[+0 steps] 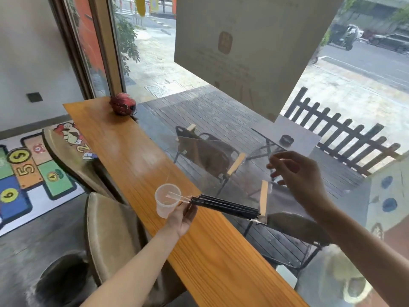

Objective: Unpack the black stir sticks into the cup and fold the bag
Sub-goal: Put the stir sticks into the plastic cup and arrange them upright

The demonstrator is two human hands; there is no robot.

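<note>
My left hand holds a clear plastic cup tilted above the left edge of the wooden counter. The same hand grips one end of a bundle of black stir sticks, which point right, level over the counter. A pale stick end reaches into the cup's mouth. My right hand is raised above and to the right of the sticks, its fingertips pinching the clear bag. The bag is nearly invisible; only a shiny edge shows at the sticks' far end.
The narrow counter runs along a big window. A red ball-like object sits at its far end. Padded stools stand on the left, beside a colourful floor mat. Chairs and a fence are outside the glass.
</note>
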